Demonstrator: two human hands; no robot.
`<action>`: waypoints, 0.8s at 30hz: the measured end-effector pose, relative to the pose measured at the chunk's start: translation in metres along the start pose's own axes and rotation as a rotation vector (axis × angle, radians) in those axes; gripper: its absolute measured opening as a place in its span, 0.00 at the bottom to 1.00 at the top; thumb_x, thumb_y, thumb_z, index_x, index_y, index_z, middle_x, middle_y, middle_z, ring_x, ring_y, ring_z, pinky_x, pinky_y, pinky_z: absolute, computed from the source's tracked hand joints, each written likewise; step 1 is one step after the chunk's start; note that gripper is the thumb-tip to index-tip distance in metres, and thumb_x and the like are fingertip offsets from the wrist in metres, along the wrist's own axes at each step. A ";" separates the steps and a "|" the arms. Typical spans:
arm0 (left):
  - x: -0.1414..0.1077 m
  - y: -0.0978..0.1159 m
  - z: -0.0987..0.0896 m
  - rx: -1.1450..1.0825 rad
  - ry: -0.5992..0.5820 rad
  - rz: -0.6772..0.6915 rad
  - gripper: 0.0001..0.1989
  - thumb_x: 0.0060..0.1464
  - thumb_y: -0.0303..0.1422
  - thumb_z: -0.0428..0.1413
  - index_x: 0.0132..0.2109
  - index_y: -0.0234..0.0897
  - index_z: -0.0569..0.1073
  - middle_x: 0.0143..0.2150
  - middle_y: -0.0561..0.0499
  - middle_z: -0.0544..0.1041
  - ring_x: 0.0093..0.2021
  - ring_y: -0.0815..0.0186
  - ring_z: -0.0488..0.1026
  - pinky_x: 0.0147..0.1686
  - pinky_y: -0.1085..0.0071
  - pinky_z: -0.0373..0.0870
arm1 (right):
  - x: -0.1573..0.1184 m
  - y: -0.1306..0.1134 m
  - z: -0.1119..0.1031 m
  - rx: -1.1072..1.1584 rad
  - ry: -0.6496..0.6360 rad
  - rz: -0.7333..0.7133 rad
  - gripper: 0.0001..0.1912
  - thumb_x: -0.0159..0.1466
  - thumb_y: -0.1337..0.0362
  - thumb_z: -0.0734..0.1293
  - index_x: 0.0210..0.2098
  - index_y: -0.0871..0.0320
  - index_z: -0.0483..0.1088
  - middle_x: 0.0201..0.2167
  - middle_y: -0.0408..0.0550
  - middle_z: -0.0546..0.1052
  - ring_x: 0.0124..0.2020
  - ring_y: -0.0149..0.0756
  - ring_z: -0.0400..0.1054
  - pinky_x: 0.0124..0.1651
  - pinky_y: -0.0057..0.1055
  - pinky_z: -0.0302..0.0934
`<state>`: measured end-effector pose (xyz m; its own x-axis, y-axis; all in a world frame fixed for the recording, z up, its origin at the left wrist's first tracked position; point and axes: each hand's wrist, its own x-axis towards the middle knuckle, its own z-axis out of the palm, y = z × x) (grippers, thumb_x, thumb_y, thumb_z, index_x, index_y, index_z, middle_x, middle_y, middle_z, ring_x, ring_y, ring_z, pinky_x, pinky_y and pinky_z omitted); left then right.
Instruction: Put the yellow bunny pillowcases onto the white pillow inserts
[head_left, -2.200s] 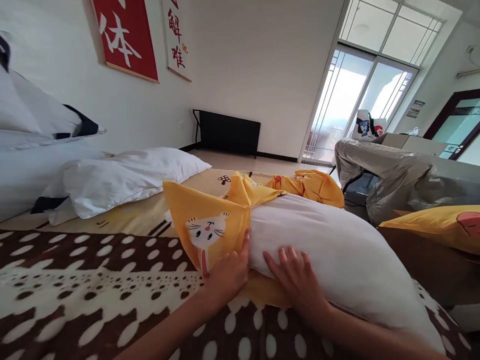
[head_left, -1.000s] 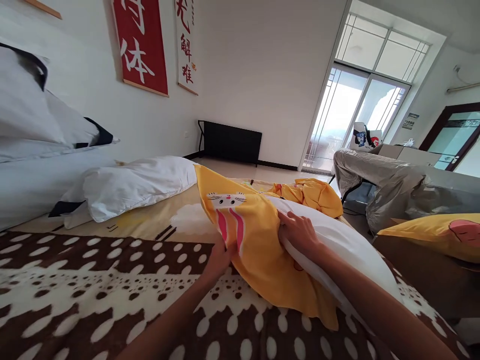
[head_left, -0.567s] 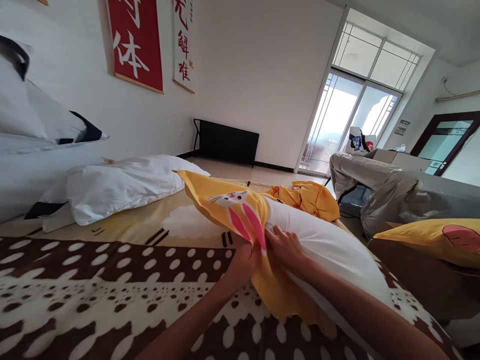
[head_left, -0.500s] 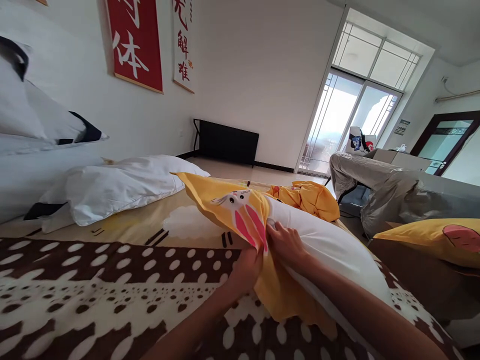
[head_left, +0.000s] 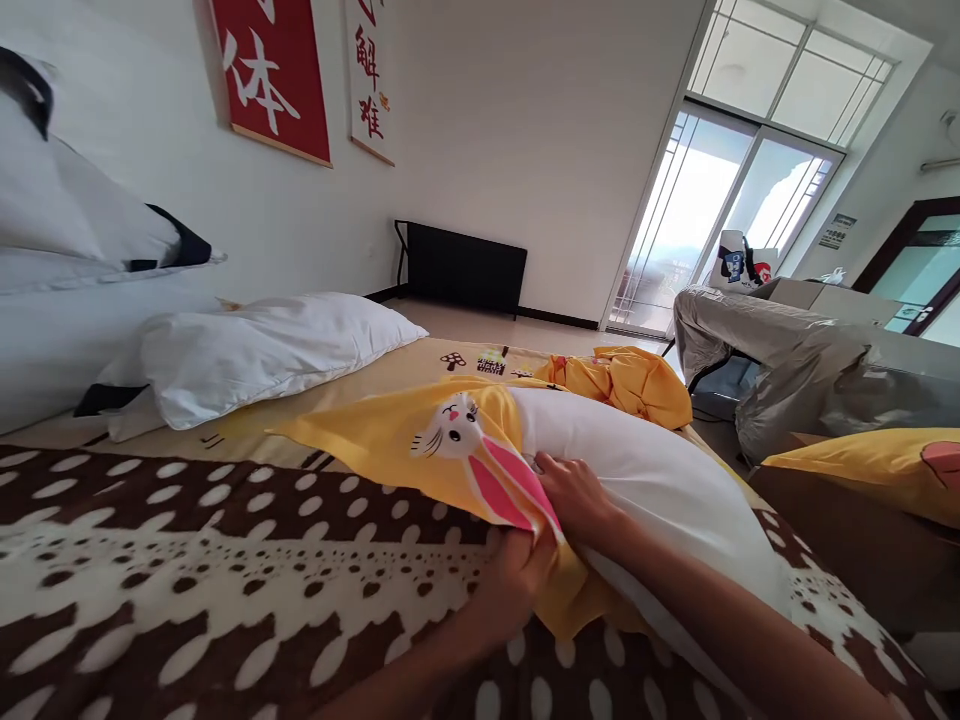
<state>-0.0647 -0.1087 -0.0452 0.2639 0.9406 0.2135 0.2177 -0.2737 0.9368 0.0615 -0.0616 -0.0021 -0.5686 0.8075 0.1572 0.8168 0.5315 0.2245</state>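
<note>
One yellow rabbit-print pillowcase, lying across the left end of one plump white pillow, both near the right edge of the dotted blanket, with a flat corner of the pillowcase pointing left. My left hand, closed, grips the pillowcase by the pink rabbit ears; my right hand, fingers curled, rests against the white pillow at the pillowcase's margin, its hold impossible to tell. Also present: one bunched yellow cloth by the blanket's far right corner.
</note>
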 end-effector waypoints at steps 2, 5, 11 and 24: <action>-0.011 0.003 0.016 0.035 -0.065 -0.004 0.16 0.58 0.44 0.42 0.36 0.39 0.68 0.40 0.44 0.74 0.43 0.58 0.69 0.48 0.63 0.66 | 0.007 0.002 -0.001 0.054 -0.007 0.034 0.13 0.67 0.60 0.56 0.39 0.56 0.69 0.38 0.50 0.73 0.32 0.34 0.68 0.31 0.28 0.56; -0.022 0.004 0.035 0.120 -0.285 -0.014 0.20 0.59 0.45 0.39 0.35 0.37 0.67 0.37 0.43 0.74 0.40 0.58 0.69 0.48 0.60 0.64 | 0.017 0.010 -0.003 0.111 -0.012 0.088 0.14 0.68 0.59 0.54 0.39 0.56 0.69 0.36 0.49 0.75 0.34 0.35 0.68 0.33 0.29 0.56; -0.025 0.004 0.020 -0.089 -0.286 -0.149 0.20 0.57 0.47 0.45 0.45 0.36 0.69 0.49 0.43 0.73 0.54 0.55 0.64 0.56 0.62 0.58 | 0.017 0.020 0.006 0.212 0.089 0.103 0.13 0.67 0.58 0.55 0.38 0.56 0.68 0.34 0.48 0.73 0.29 0.34 0.64 0.29 0.30 0.50; -0.031 -0.001 0.020 0.107 -0.402 -0.233 0.16 0.56 0.44 0.44 0.28 0.38 0.61 0.26 0.54 0.64 0.31 0.66 0.61 0.35 0.69 0.61 | 0.004 0.009 0.000 0.874 -0.005 -0.187 0.08 0.59 0.66 0.60 0.23 0.59 0.65 0.27 0.42 0.64 0.34 0.32 0.58 0.40 0.29 0.53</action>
<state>-0.0545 -0.1420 -0.0585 0.5346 0.8329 -0.1431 0.4045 -0.1035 0.9087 0.0666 -0.0529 0.0004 -0.7011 0.6881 0.1873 0.4944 0.6582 -0.5677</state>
